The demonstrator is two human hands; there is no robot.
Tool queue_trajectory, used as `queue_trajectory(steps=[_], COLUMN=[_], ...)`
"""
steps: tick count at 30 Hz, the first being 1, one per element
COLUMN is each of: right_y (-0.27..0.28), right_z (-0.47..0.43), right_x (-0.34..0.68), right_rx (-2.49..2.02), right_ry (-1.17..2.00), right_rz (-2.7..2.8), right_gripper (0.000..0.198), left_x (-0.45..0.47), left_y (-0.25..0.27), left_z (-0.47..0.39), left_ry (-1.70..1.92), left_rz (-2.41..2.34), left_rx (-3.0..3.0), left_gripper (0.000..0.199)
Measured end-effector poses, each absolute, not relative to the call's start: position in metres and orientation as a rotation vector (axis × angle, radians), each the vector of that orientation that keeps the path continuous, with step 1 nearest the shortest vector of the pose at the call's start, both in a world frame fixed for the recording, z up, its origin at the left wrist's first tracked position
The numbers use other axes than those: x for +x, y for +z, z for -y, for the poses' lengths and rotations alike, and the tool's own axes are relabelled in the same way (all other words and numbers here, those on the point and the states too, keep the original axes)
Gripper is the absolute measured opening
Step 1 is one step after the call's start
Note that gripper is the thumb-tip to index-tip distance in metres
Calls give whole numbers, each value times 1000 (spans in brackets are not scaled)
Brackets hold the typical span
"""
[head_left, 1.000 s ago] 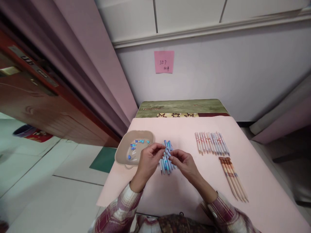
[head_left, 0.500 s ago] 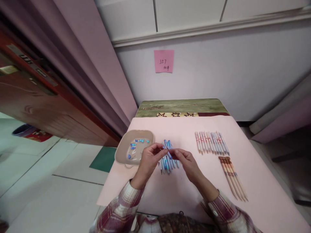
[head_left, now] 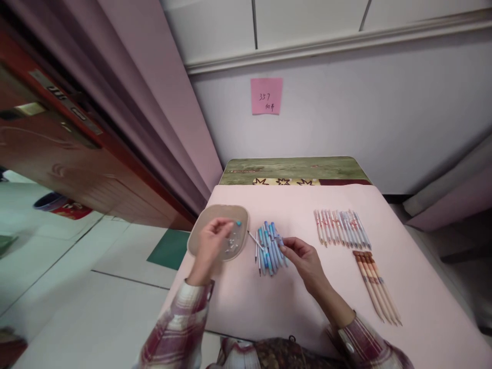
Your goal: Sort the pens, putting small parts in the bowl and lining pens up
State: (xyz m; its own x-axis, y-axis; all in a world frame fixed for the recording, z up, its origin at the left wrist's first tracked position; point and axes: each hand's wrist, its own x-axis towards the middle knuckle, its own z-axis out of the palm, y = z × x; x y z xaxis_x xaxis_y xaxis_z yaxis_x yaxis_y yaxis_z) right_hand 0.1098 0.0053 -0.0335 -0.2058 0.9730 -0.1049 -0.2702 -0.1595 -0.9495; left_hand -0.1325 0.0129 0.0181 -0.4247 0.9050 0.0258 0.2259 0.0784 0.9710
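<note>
My left hand (head_left: 211, 243) hovers over a beige plastic bin (head_left: 200, 216), its thumb and fingers pinched together. Motion blurs it, and whatever is between the fingertips cannot be made out. Inside the bin are small white pieces and a turquoise pen part (head_left: 239, 223). My right hand (head_left: 303, 259) grips a blue pen (head_left: 280, 241) between thumb and fingers, above the right side of a pile of blue pens (head_left: 267, 251). A thin white refill (head_left: 255, 239) lies slantwise at the pile's left side.
To the right lies a row of pale pens with red and grey details (head_left: 340, 228). Nearer me are several beige pens with brown tops (head_left: 376, 287). The pink cloth (head_left: 246, 302) covers the table. A pink note (head_left: 266, 96) is on the wall, and a wooden door (head_left: 115, 174) stands left.
My left hand has left the pen held at the pile and moved left over the bin. My right hand stays by the pile, still holding the pen. The view has shifted slightly.
</note>
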Motion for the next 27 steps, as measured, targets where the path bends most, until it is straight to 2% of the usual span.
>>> queue_trajectory(steps=[2,6,9,13,21,27], right_y=[-34,-34,-35,-34,-37,-40], right_z=[-7,-6,-4,-3,-1,0], right_x=[113,110,103,102,100,91], right_rx=[-1010,-1002,-1022,-1041,-1069,-1070], right_ry=[1551,1572,1602,1609,1616,1640], right_rz=[1067,1051,1025,1020,1006,1024], right_gripper=[28,28,31,33,32,34], left_x=[-174,-224,-230,-228,-219,-207], left_y=[17,6,-4,-15,-47,-51], left_z=[-17,-18,-19,-27,-36,-39], left_ry=[1391,854,538,291,201,201], left_rz=[-1988,-2388,-2358,-2182,-1894,-1807], left_rx=[1193,1511,1783,1928,1948,1951], left_gripper=[25,14,10,14,14,16])
